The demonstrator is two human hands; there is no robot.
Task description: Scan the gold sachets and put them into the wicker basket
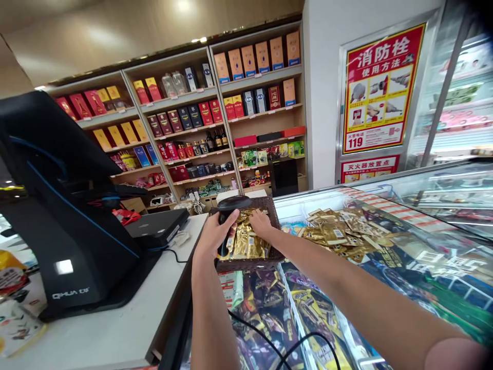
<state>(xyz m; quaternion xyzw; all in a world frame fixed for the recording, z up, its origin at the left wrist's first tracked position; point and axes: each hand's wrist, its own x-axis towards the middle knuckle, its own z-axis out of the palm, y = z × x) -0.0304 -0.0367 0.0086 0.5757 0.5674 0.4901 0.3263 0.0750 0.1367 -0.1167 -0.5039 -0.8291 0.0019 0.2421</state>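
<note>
In my left hand point(213, 234) is a black handheld barcode scanner point(234, 202), its handle gripped between thumb and fingers over the left side of a brown woven basket point(246, 264). Shiny gold foil packets point(246, 241) fill the basket. My right hand point(261, 224) reaches into it from the right, fingers bent together on the packets; the fingertips are partly hidden, but they appear closed on a gold packet. To the right, a loose pile of similar gold packets point(335, 231) lies on the glass top of a freezer point(416, 226).
A black point-of-sale terminal point(77, 246) and a flat black box point(159, 226) stand on the white counter point(134, 318) at left. A black cable point(254, 329) loops over the freezer glass. Shelves point(181, 139) of boxed goods line the back, beside a red fire-hydrant poster point(381, 92).
</note>
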